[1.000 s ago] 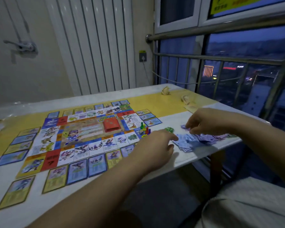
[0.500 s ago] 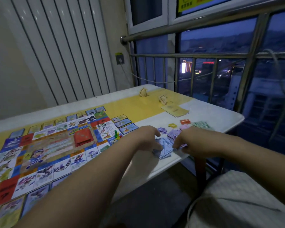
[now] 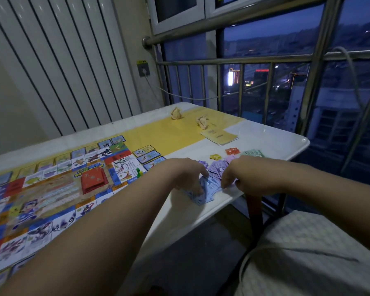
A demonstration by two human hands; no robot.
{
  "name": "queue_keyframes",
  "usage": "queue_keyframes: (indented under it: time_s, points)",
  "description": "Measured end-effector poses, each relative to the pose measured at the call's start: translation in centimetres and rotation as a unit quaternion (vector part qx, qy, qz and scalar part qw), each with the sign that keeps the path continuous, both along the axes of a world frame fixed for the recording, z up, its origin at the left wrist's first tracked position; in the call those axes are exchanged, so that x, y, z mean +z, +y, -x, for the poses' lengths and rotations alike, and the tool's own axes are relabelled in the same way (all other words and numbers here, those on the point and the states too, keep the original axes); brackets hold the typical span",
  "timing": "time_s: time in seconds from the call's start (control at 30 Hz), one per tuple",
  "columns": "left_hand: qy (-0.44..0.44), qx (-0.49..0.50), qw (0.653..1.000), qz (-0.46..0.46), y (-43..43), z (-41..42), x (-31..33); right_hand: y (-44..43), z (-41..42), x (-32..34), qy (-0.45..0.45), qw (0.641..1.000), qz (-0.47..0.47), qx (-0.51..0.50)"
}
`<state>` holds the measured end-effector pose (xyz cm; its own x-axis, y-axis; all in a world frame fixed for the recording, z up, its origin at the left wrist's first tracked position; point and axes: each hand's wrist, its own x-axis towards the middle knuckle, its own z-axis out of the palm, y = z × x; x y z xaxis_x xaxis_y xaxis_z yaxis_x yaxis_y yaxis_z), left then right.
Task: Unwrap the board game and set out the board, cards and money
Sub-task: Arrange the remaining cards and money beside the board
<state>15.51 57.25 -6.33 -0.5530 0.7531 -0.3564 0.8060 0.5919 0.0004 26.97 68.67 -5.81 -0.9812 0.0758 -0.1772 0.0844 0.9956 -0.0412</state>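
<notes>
Head view: left hand [image 3: 186,174] curled over blue money notes [image 3: 203,196] near the table [image 3: 265,137] edge, seemingly pinching them, right hand [image 3: 244,175] just beside, fingertips on the notes, grip indiscernible, game board [image 3: 51,189] lay flat leftward, red card deck [image 3: 93,180] upon it.

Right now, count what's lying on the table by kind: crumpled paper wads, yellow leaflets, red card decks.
Crumpled paper wads: 2
Yellow leaflet: 1
Red card deck: 1
Total: 4

glossy smooth white table [image 3: 265,137], paper money [image 3: 214,167], shiny metal railing [image 3: 233,59], printed paper board [image 3: 51,189]
</notes>
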Motion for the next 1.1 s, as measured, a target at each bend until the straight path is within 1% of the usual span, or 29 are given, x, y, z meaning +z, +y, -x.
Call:
queue_keyframes:
  time_s: [0.07, 0.17, 0.27, 0.43, 0.6, 0.77, 0.87, 0.97, 1.1]
  points:
    - [0.031, -0.017, 0.999, 0.013, -0.2, -0.2, -0.2, -0.5, -0.6, 0.1, -0.021, 1.0, -0.012, -0.002]
    - [0.036, -0.019, 0.999, 0.02, -0.6, -0.3, -0.6, -1.6, -1.6, 0.2, -0.062, 0.996, -0.058, 0.001]
    - [0.048, -0.018, 0.998, 0.026, -0.8, -0.4, -1.0, -2.1, -2.3, -0.1, -0.075, 0.993, -0.09, 0.011]
    - [0.049, -0.012, 0.999, 0.014, -1.4, -0.7, -1.3, -2.4, -3.0, -0.3, -0.09, 0.995, -0.049, 0.011]
    - [0.037, -0.008, 0.999, 0.003, -2.1, -0.8, -1.3, -2.3, -3.2, -0.8, -0.072, 0.997, 0.009, 0.019]
    - [0.017, -0.005, 1.0, -0.022, -2.9, -0.7, -1.7, -2.2, -3.3, -1.7, -0.06, 0.997, 0.029, 0.027]
    - [0.012, -0.009, 1.0, -0.019, -2.9, -0.8, -1.6, -2.1, -3.3, -1.3, -0.062, 0.996, 0.062, 0.021]
    - [0.021, -0.017, 1.0, -0.004, -2.8, -1.0, -1.6, -1.8, -3.5, -1.0, -0.058, 0.997, 0.06, 0.006]
    - [0.021, -0.021, 1.0, -0.006, -2.8, -1.0, -1.6, -2.3, -3.8, -1.4, -0.067, 0.996, 0.052, 0.0]
